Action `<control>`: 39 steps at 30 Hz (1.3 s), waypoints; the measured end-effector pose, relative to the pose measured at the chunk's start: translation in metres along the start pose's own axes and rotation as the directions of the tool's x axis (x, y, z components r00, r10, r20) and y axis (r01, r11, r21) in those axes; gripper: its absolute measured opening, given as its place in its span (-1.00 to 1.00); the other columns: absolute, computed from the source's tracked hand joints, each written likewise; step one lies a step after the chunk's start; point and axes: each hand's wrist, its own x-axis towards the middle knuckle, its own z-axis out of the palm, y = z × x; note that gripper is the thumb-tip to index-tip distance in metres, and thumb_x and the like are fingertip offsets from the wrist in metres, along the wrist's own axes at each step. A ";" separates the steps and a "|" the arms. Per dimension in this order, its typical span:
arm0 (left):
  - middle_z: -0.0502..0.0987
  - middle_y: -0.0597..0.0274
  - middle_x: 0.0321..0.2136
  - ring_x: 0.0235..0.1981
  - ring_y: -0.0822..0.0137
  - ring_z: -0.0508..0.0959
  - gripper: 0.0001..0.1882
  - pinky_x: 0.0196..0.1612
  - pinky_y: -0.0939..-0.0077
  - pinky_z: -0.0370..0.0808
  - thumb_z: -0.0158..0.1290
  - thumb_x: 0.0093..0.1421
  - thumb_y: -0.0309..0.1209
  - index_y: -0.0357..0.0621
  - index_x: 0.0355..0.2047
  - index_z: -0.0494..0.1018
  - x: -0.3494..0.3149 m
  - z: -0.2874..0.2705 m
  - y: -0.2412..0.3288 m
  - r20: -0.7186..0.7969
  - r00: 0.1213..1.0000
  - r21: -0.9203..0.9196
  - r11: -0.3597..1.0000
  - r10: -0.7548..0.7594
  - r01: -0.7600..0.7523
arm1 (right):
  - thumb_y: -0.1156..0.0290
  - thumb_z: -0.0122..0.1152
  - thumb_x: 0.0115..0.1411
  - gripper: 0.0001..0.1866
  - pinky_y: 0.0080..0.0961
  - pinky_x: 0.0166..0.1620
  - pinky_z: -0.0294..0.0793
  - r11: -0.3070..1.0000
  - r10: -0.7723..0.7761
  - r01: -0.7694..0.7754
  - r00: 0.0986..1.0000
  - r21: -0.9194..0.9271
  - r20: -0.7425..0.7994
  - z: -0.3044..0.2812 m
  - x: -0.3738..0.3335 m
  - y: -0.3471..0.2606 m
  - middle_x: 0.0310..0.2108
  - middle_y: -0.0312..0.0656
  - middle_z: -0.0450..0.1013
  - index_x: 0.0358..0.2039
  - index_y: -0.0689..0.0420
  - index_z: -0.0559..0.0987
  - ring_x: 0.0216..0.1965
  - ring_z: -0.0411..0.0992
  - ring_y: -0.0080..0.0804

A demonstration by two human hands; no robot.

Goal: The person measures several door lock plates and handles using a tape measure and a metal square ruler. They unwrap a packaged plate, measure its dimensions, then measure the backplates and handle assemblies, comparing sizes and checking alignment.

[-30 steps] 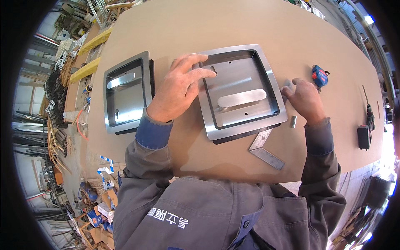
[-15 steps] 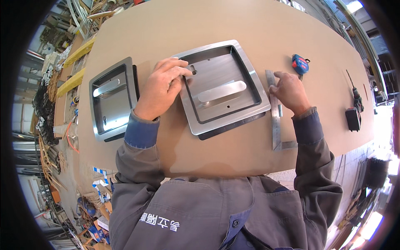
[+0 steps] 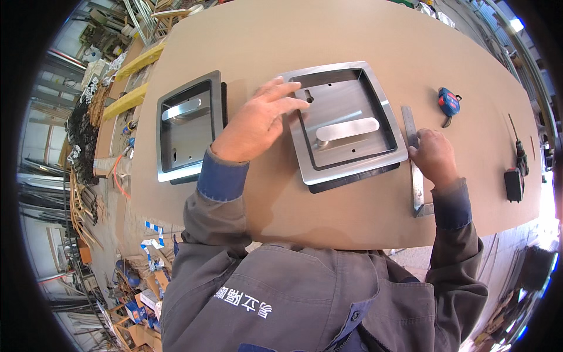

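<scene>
A square steel recessed pan with a flat handle point(image 3: 346, 126) lies in the middle of a brown board point(image 3: 352, 35). My left hand point(image 3: 258, 120) rests flat on the pan's left rim, fingers spread toward its inside. My right hand point(image 3: 434, 155) presses on a steel try square point(image 3: 413, 158) that lies along the pan's right edge, its stock hooked at the board's near edge. A second, similar steel pan point(image 3: 187, 126) sits to the left of my left hand.
A blue tape measure point(image 3: 448, 101) lies right of the try square. A screwdriver point(image 3: 519, 146) and a small black block point(image 3: 514, 183) sit near the board's right end. Metal stock and clutter fill the floor at the left.
My right hand has set the try square upright along the pan's right edge; one second ago it lay angled below the pan. My left hand has stayed on the pan's left rim.
</scene>
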 end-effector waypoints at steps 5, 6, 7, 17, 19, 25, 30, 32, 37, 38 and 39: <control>0.30 -0.04 0.38 0.48 -0.18 0.11 -0.45 0.46 0.05 0.19 0.00 0.12 -0.67 0.01 0.12 0.56 -0.001 0.003 0.002 0.038 0.999 0.026 0.999 -0.025 0.024 | 0.33 0.41 -0.05 -0.68 -0.15 -0.16 0.56 0.977 0.002 -0.002 1.000 0.213 0.001 -0.007 0.002 0.005 -0.39 0.14 0.56 -0.38 0.36 0.64 -0.30 0.55 0.12; 0.30 -0.06 0.38 0.48 -0.18 0.11 -0.44 0.46 0.05 0.19 0.00 0.12 -0.67 0.01 0.13 0.55 -0.001 0.004 0.003 0.020 0.999 0.020 0.999 -0.033 0.033 | 0.34 0.40 -0.07 -0.66 -0.16 -0.17 0.56 0.960 0.031 -0.041 0.999 0.277 0.041 -0.009 0.003 0.005 -0.41 0.16 0.55 -0.37 0.37 0.64 -0.33 0.54 0.13; 0.31 -0.09 0.37 0.47 -0.19 0.13 -0.45 0.45 0.06 0.19 -0.02 0.15 -0.66 -0.01 0.16 0.53 0.000 0.006 -0.001 -0.008 1.000 0.040 0.999 -0.023 0.023 | 0.35 0.38 -0.04 -0.67 -0.20 -0.22 0.56 0.956 0.004 -0.023 0.998 0.291 0.066 -0.007 0.005 0.011 -0.45 0.12 0.55 -0.34 0.38 0.64 -0.37 0.54 0.05; 0.64 0.03 0.01 0.11 0.13 0.60 -0.69 0.23 0.32 0.46 0.02 0.36 -0.48 -0.19 0.07 0.57 0.005 -0.008 0.013 -0.229 0.955 -0.193 0.971 -0.188 0.144 | 0.46 0.16 0.29 -0.86 -0.61 -0.43 0.52 0.415 0.069 0.048 0.994 0.909 -0.084 -0.075 -0.016 0.032 -0.46 -0.27 0.52 -0.23 0.26 0.60 -0.50 0.50 -0.56; 0.66 0.09 -0.06 0.03 0.25 0.63 -0.73 0.19 0.38 0.48 0.03 0.41 -0.43 -0.25 0.04 0.58 0.006 -0.014 0.031 -0.188 0.922 -0.388 0.888 -0.338 0.247 | 0.43 0.19 0.32 -0.83 -0.61 -0.39 0.53 0.291 0.085 0.136 0.982 0.947 -0.167 -0.096 -0.028 0.017 -0.44 -0.24 0.54 -0.20 0.28 0.59 -0.49 0.51 -0.53; 0.65 0.12 -0.05 0.05 0.29 0.60 -0.60 0.19 0.39 0.47 0.08 0.46 -0.26 -0.34 0.13 0.49 -0.003 -0.019 0.077 -0.049 0.988 -0.667 0.741 -0.146 0.077 | 0.37 0.22 0.35 -0.79 -0.57 -0.37 0.54 -0.001 -0.053 0.190 0.980 0.982 -0.190 -0.088 -0.031 -0.063 -0.44 -0.18 0.57 -0.23 0.31 0.59 -0.48 0.52 -0.50; 0.65 0.11 -0.13 -0.16 0.37 0.64 -0.60 0.00 0.45 0.55 0.05 0.47 -0.32 -0.32 0.19 0.40 -0.014 -0.012 0.109 -0.017 0.983 -0.466 0.872 -0.180 0.152 | 0.42 0.26 0.33 -0.81 -0.64 -0.40 0.55 -0.075 -0.190 0.078 0.977 0.994 -0.091 -0.055 -0.022 -0.121 -0.46 -0.16 0.59 -0.28 0.33 0.58 -0.46 0.55 -0.56; 0.65 0.13 -0.20 -0.30 0.43 0.64 -0.64 -0.14 0.51 0.57 0.02 0.47 -0.39 -0.32 0.18 0.40 -0.020 -0.010 0.116 0.032 0.944 -0.559 0.778 -0.327 0.288 | 0.42 0.24 0.33 -0.81 -0.65 -0.39 0.57 -0.055 -0.265 0.043 0.963 0.998 -0.056 -0.054 -0.020 -0.128 -0.44 -0.19 0.60 -0.27 0.33 0.58 -0.44 0.55 -0.59; 0.55 0.35 -0.41 -0.58 0.64 0.40 -0.74 -0.49 0.70 0.36 0.00 0.45 -0.46 -0.26 0.10 0.45 -0.046 -0.010 0.100 -0.087 0.856 -0.737 0.611 -0.509 0.289 | 0.55 0.23 0.24 -0.78 -0.51 -0.18 0.62 0.343 -0.400 0.447 0.865 0.826 -0.302 -0.051 -0.019 -0.104 -0.28 -0.12 0.61 -0.12 0.37 0.58 -0.31 0.57 -0.44; 0.55 0.36 -0.40 -0.58 0.64 0.40 -0.74 -0.49 0.71 0.36 0.02 0.44 -0.47 -0.26 0.09 0.45 -0.058 -0.013 0.094 -0.126 0.841 -0.731 0.622 -0.526 0.280 | 0.59 0.24 0.19 -0.73 -0.49 -0.15 0.61 0.452 -0.436 0.600 0.794 0.660 -0.424 -0.047 -0.019 -0.091 -0.25 -0.11 0.61 -0.09 0.38 0.58 -0.28 0.57 -0.42; 0.55 0.36 -0.40 -0.58 0.64 0.40 -0.75 -0.49 0.71 0.36 0.03 0.43 -0.48 -0.25 0.08 0.45 -0.072 -0.015 0.087 -0.164 0.824 -0.727 0.631 -0.542 0.270 | 0.65 0.25 0.07 -0.57 -0.42 -0.07 0.59 0.538 -0.454 0.570 0.817 0.621 -0.356 -0.046 -0.019 -0.075 -0.14 -0.07 0.59 0.01 0.33 0.57 -0.19 0.56 -0.31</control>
